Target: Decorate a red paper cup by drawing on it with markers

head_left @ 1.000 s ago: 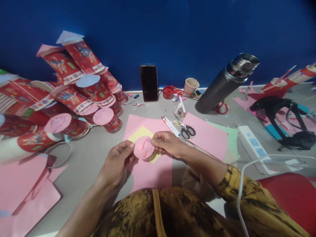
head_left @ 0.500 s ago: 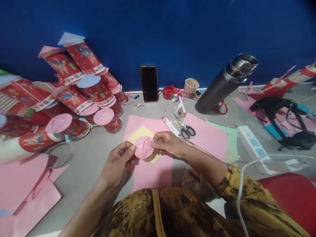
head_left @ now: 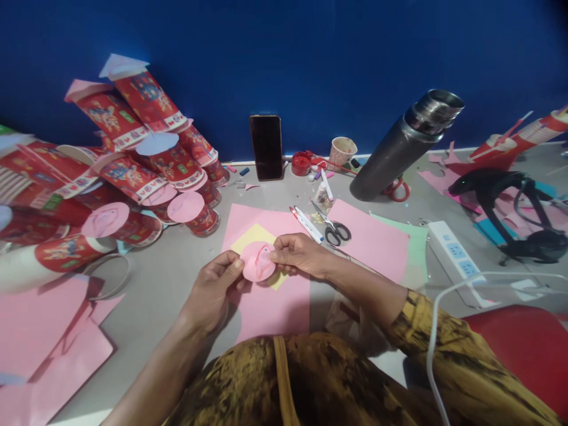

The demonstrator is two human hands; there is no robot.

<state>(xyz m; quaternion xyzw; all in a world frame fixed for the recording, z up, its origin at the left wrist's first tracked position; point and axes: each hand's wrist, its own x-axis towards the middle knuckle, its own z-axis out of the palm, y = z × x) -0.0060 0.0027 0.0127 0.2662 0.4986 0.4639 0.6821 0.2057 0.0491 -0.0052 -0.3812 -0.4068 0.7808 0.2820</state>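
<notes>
A round pink paper disc point(head_left: 257, 262) with a red drawn outline and a small blue dot is held up between both hands. My left hand point(head_left: 217, 284) pinches its left edge between thumb and fingers. At the right edge, my right hand point(head_left: 299, 254) grips it the same way. Beneath lies a yellow paper piece point(head_left: 248, 238) on a pink paper sheet point(head_left: 275, 319). Black-handled scissors point(head_left: 335, 229) and markers point(head_left: 306, 223) rest just beyond my right hand.
Red paper cups point(head_left: 137, 177) with paper discs and cones are stacked at the left. A phone point(head_left: 266, 148) leans against the blue wall. Right of it stand a paper cup point(head_left: 343, 152), a tilted dark flask point(head_left: 399, 151), a power strip point(head_left: 459, 260) and a black headset-like frame point(head_left: 506, 219).
The disc stays pinched in both hands and has tipped slightly, showing its face more fully. The whole view has shifted a little; nothing was let go.
</notes>
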